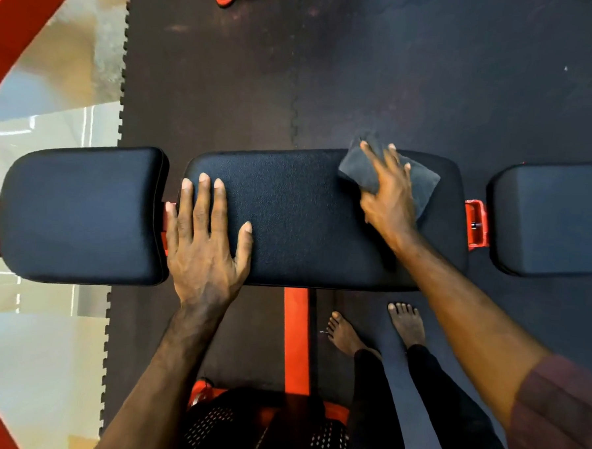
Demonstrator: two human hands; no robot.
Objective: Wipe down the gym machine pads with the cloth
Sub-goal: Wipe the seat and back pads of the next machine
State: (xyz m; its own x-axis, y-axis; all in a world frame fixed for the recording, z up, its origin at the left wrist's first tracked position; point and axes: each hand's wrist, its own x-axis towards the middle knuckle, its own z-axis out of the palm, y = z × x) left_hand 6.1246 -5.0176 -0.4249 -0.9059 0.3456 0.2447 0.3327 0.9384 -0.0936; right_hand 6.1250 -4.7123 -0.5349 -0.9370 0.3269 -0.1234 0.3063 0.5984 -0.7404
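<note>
Right hand (388,195), fingers spread, presses the cloth (417,177) flat at the middle pad's (305,221) 2 o'clock corner. Left hand (204,250), fingers straight and spread, rests on its 9 o'clock end.

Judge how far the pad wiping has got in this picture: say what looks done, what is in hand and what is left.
Done: nothing can be confirmed; no pad shows a visible wipe mark. In hand: the right hand presses the dark cloth flat on the far right part of the middle pad, while the left hand rests flat on its left end. Left: probably the rest of the middle pad, then the left pad and the right pad.
</note>
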